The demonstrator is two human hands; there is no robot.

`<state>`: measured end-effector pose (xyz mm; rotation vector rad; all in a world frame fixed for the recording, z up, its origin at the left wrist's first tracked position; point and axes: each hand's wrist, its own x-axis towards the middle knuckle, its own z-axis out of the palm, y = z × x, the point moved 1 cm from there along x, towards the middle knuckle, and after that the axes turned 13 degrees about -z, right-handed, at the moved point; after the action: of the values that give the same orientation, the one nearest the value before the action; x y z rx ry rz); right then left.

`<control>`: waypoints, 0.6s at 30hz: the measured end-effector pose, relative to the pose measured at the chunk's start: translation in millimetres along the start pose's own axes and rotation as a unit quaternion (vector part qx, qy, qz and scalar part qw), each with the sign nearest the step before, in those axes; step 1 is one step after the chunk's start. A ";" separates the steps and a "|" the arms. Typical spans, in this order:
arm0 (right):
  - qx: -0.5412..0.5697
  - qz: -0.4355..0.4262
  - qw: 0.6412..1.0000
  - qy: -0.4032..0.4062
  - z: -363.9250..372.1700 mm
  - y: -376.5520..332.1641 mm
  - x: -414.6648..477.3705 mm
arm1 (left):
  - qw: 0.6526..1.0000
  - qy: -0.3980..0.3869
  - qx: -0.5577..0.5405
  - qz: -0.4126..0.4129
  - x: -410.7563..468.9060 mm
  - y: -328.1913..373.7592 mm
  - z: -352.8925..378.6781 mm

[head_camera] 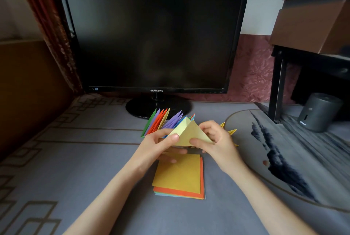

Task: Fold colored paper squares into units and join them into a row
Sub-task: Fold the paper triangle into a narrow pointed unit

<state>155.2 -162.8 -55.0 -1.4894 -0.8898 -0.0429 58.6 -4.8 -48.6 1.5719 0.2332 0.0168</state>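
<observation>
Joined row (164,121): many coloured units stand linked on the table (94,168), just behind the hands.
Left hand (157,144): thumb and fingers pinch the pale yellow unit's left edge.
Stack of squares (180,176): flat and unfolded below the hands, so I judge much folding is left.
Pale yellow unit (189,132): part-folded, held up between both hands, not yet joined.
Right hand (217,140): pinches the unit's right corner.

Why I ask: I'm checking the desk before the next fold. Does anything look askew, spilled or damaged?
Only a small thing: the stack of paper squares is slightly fanned, orange and blue sheets peeking out along its near edge. Nothing looks spilled or torn; the left hand and right hand pinch the yellow unit.
</observation>
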 end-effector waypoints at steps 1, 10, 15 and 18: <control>0.008 0.006 1.000 0.005 0.2 -0.5 0.1 | 1.000 0.003 0.007 -0.002 0.2 0.0 0.3; -0.016 0.040 0.998 -0.040 2.2 1.4 -0.5 | 0.991 0.099 0.085 0.021 5.9 -7.0 -1.8; -0.010 0.061 0.997 -0.040 1.2 3.0 0.0 | 0.991 0.102 0.088 0.018 6.3 -6.5 -1.0; -0.011 0.072 0.997 -0.037 0.8 2.6 -0.2 | 0.989 0.106 0.101 0.014 5.7 -5.5 0.1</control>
<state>156.1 -161.8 -57.4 -1.5810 -0.8406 0.1095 63.4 -4.1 -54.7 1.7769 0.3902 0.1883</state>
